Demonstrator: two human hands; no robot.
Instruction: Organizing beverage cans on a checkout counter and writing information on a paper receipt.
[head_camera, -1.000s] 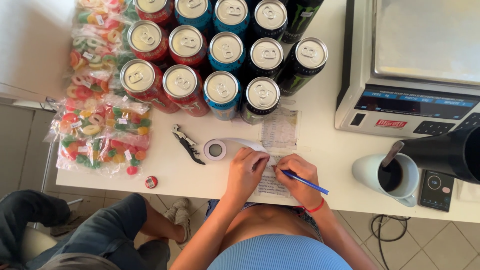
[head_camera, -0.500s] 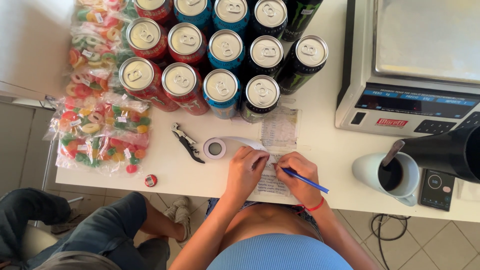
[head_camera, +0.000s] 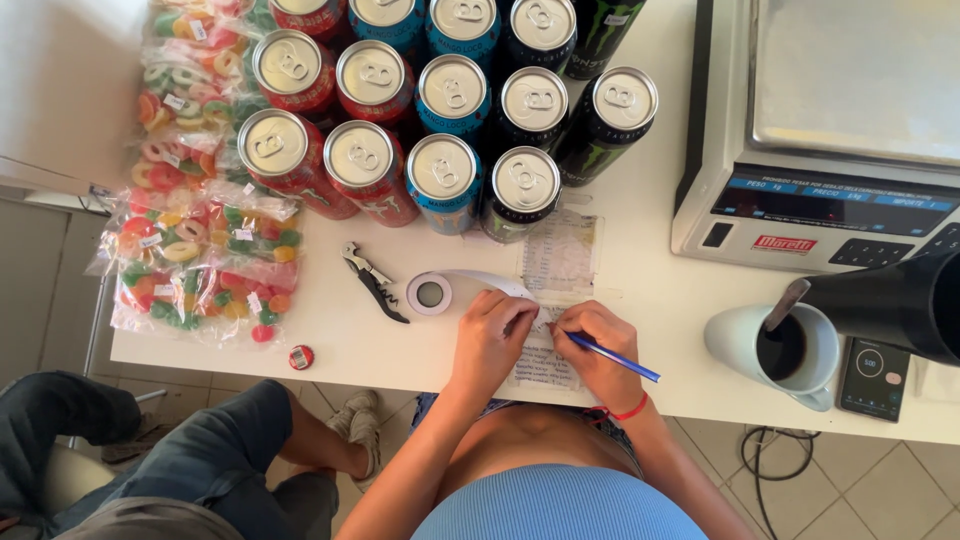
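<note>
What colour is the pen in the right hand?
Blue: the pen in the right hand shows clearly in the head view.

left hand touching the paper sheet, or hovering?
Touching. Head view shows the left hand pressed flat on the paper sheet, no gap visible.

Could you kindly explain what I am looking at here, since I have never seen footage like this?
This is one view, from a camera worn on a person's head, looking down at their own hands over a white table. The right hand holds a blue pen over a printed paper slip; the left hand presses on the slip beside a roll of white tape. Behind stand drink cans, with bags of gummy sweets to the left, a corkscrew, a weighing scale and a mug with a spoon. Another person's legs show below.
</note>
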